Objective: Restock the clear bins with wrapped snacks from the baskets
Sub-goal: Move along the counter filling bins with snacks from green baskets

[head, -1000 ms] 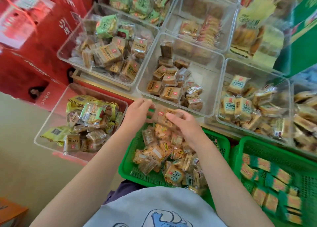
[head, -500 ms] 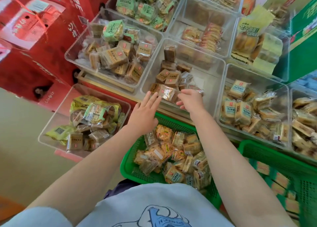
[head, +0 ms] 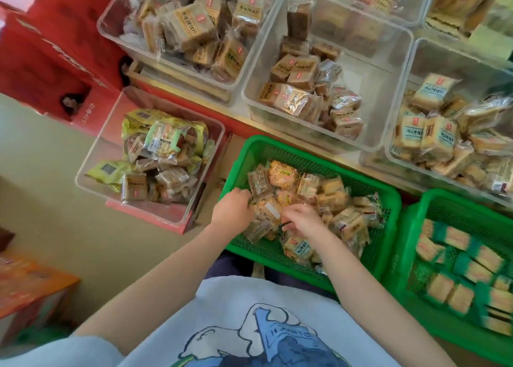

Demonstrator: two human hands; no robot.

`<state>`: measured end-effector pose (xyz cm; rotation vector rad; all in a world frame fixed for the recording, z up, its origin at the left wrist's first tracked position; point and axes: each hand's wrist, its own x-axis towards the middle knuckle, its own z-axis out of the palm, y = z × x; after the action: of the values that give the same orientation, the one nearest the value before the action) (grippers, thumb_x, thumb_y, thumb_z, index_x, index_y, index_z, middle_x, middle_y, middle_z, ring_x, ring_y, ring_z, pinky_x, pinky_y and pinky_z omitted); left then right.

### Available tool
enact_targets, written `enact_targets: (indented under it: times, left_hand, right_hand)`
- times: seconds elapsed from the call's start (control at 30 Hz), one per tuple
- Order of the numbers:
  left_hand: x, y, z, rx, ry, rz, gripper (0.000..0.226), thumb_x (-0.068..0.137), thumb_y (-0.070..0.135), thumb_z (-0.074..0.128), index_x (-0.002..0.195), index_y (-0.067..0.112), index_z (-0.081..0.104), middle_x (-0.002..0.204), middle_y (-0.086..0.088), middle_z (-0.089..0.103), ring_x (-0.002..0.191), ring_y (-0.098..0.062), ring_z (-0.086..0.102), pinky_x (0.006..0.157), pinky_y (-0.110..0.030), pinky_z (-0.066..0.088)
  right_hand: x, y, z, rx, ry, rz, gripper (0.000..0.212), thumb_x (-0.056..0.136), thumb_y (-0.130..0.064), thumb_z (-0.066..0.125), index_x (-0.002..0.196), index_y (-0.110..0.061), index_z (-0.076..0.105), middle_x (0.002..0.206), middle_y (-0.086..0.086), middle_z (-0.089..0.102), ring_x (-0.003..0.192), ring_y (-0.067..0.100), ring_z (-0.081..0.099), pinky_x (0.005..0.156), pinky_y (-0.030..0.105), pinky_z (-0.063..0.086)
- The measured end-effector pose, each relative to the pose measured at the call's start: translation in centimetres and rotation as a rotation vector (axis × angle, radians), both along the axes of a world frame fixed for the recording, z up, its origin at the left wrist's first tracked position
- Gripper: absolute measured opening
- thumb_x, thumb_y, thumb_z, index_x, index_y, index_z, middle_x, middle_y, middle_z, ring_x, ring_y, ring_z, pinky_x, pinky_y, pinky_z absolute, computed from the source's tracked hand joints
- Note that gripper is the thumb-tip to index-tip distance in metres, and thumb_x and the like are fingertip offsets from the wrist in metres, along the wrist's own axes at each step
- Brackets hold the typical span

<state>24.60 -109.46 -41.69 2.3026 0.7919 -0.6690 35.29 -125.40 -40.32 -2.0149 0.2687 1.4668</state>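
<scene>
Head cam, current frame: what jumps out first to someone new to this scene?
Two bright green baskets: the near basket in the centre, heaped with wrapped snacks, and a second basket at the right edge. Both hands are down in the near one, the left hand and right hand digging among the packets. Beyond them sit clear bins, the middle bin only part full, with red cartons at upper left.
</scene>
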Motion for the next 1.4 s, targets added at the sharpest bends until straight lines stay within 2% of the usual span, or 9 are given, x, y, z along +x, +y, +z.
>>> enact_targets:
  times: [0.1,0.23,0.4,0.63,0.8,1.0,1.1,1.2,1.4]
  left_hand:
    - [-1.0,-1.9,-2.0,0.065,0.091,-0.080,0.035,0.095,0.036,0.054,0.121,0.013,0.050,0.116,-0.008,0.056,0.108,-0.031,0.057,0.075,-0.038,0.045]
    - [-1.0,-4.6,-3.8,0.064,0.173,-0.100,0.073,0.079,0.055,0.074,0.127,0.014,0.038,0.129,-0.010,0.050,0.115,-0.030,0.056,0.080,-0.042,0.050]
    - [-0.3,-5.7,-4.0,0.052,0.134,0.023,0.068,0.077,0.045,0.078,0.119,0.013,0.035,0.117,-0.009,0.054,0.098,-0.029,0.062,0.065,-0.037,0.048]
    - [2.2,-2.0,2.1,-0.817,-0.047,0.536,0.044,0.088,0.040,0.074,0.122,0.016,0.063,0.109,-0.003,0.073,0.098,-0.021,0.071,0.094,-0.045,0.056]
    - [5.2,0.1,9.0,-0.926,-0.327,0.576,0.041,0.091,0.024,0.072,0.128,0.011,0.061,0.109,-0.002,0.074,0.096,-0.017,0.073,0.083,-0.031,0.060]
    - [9.1,1.7,11.7,-0.123,-0.664,0.232,0.061,0.096,0.039,0.061,0.149,0.020,0.040,0.148,0.005,0.044,0.137,-0.012,0.039,0.113,-0.030,0.030]
    - [10.0,2.8,10.6,0.229,-0.606,-0.079,0.076,0.096,0.039,0.058,0.158,0.017,0.020,0.164,-0.001,0.020,0.152,-0.020,0.015,0.122,-0.037,0.016]
    - [10.1,3.4,9.2,0.332,-0.351,-0.282,0.086,0.096,0.043,0.053,0.160,0.017,0.002,0.167,-0.001,-0.004,0.154,-0.022,-0.004,0.125,-0.046,0.010]
    - [9.7,3.7,9.0,0.356,-0.284,-0.344,0.087,0.096,0.038,0.052,0.160,0.017,-0.004,0.167,-0.002,-0.012,0.153,-0.022,-0.013,0.124,-0.048,0.010]
  right_hand:
    - [-1.1,0.0,-1.2,0.046,0.007,-0.070,0.022,0.099,-0.027,0.064,0.116,-0.014,0.063,0.105,0.006,0.071,0.078,0.016,0.069,0.059,0.025,0.052]
    - [-2.2,-0.7,-1.7,0.081,0.042,-0.128,0.011,0.099,-0.029,0.064,0.103,-0.019,0.063,0.098,0.006,0.073,0.073,0.015,0.068,0.064,0.028,0.052]
    - [-1.5,-2.4,-1.0,0.085,0.023,-0.151,0.011,0.100,-0.025,0.062,0.107,-0.017,0.065,0.101,0.007,0.072,0.075,0.015,0.068,0.069,0.029,0.055]
    - [0.7,-2.7,2.3,0.220,-0.086,-0.123,0.020,0.097,-0.032,0.065,0.116,-0.025,0.064,0.119,-0.001,0.067,0.107,0.017,0.067,0.092,0.041,0.058]
    - [2.4,-0.6,7.1,0.489,-0.064,-0.174,0.041,0.088,-0.027,0.077,0.126,-0.027,0.059,0.121,0.001,0.070,0.107,0.023,0.071,0.090,0.043,0.059]
    - [6.9,1.0,12.3,0.388,-0.521,-0.177,0.037,0.090,-0.032,0.073,0.124,-0.027,0.057,0.114,-0.006,0.067,0.101,0.014,0.068,0.082,0.037,0.061]
    - [10.4,2.0,13.5,0.284,-0.764,-0.169,0.037,0.086,-0.038,0.073,0.116,-0.027,0.053,0.111,-0.006,0.061,0.101,0.016,0.062,0.083,0.038,0.056]
    - [13.0,3.7,13.5,0.144,-1.005,-0.027,0.030,0.091,-0.039,0.068,0.111,-0.026,0.049,0.111,-0.002,0.055,0.096,0.016,0.058,0.074,0.027,0.046]
    - [13.0,5.6,10.3,-0.011,-0.984,0.430,0.027,0.096,-0.030,0.056,0.121,-0.019,0.058,0.123,0.003,0.054,0.116,0.025,0.052,0.092,0.037,0.041]
